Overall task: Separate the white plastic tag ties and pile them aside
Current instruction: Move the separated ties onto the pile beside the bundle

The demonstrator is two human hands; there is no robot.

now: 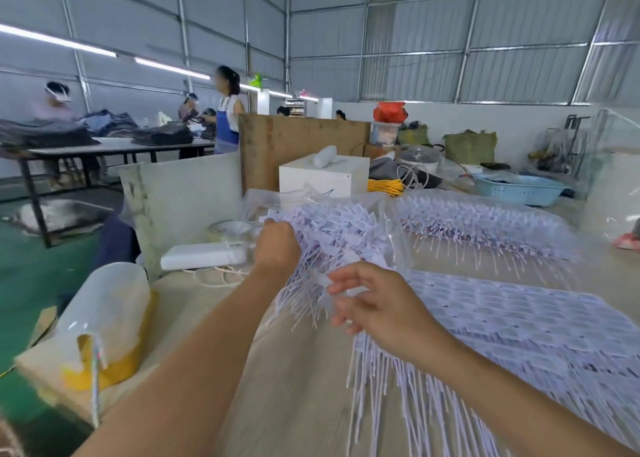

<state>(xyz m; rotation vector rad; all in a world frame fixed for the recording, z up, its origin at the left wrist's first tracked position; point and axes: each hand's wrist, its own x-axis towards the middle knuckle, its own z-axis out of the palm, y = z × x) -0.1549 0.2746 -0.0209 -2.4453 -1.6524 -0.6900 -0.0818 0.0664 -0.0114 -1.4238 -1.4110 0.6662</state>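
My left hand (277,247) grips a thick bunch of white plastic tag ties (332,234) held up above the wooden table (294,387), their thin tails hanging down toward me. Just below and to the right, my right hand (367,300) pinches a single tie at the edge of that bunch with thumb and fingers. A wide layered pile of separated tag ties (512,321) lies flat on the table to the right, tails pointing toward me. Further back lies another batch of ties (485,224) under clear plastic wrap.
A white rectangular block (204,255) and a roll of tape (227,229) sit left of the bunch. A clear plastic cover over yellow and beige material (104,318) lies at the left table corner. A white box (323,176), blue basin (519,188) and several people at a far table (114,144) are behind.
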